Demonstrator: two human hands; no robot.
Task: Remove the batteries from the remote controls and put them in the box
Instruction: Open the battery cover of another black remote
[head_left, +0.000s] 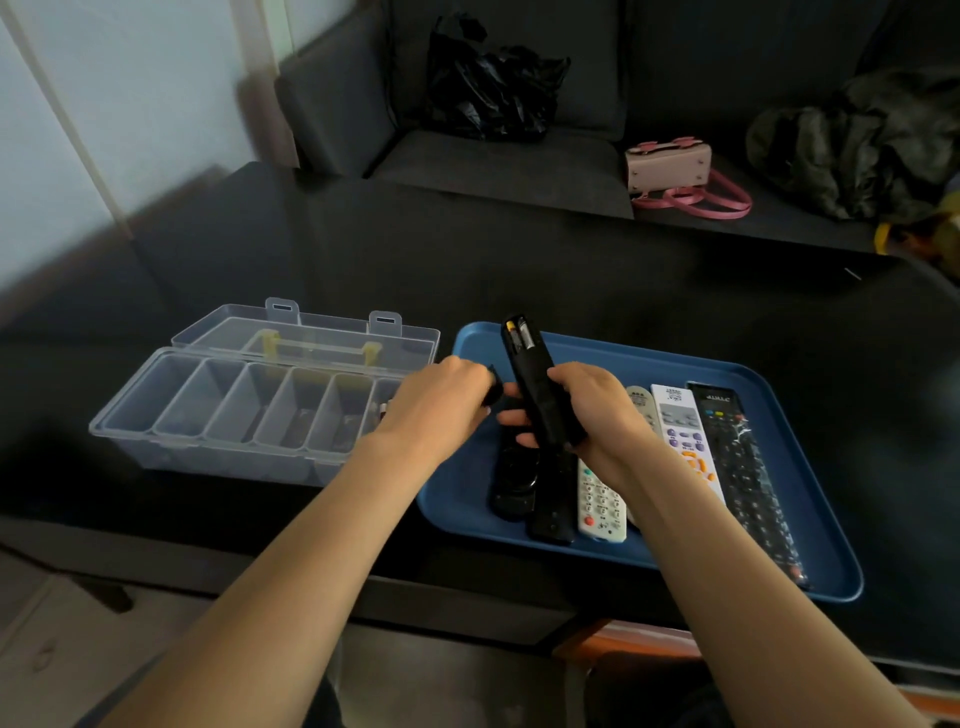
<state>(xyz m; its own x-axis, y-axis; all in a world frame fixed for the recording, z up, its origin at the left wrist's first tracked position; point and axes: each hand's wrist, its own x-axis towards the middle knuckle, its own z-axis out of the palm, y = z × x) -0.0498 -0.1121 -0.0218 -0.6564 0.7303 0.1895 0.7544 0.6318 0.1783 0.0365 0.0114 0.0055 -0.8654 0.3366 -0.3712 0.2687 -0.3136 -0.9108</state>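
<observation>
step: cover off, batteries (520, 335) exposed | right hand (592, 410) clamps black remote (537, 387) above blue tray (779, 571) | left hand (441, 402) pinches cover (494, 389) | next: pry cells out, carry to clear box (171, 447) left of tray

no legible txt; logo on black remote (727, 410) & white remote (675, 410) label too blurry.

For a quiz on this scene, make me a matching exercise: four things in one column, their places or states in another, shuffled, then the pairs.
Things:
1. slim black remote control with open battery bay
2. clear plastic compartment box
3. white remote control with purple and orange buttons
4. small pink handbag

Places or states:
A. on the dark sofa seat
B. flat on the blue plastic tray
C. gripped by the right hand
D. lid open, on the black table

Pairs: 1-C, 2-D, 3-B, 4-A
</observation>
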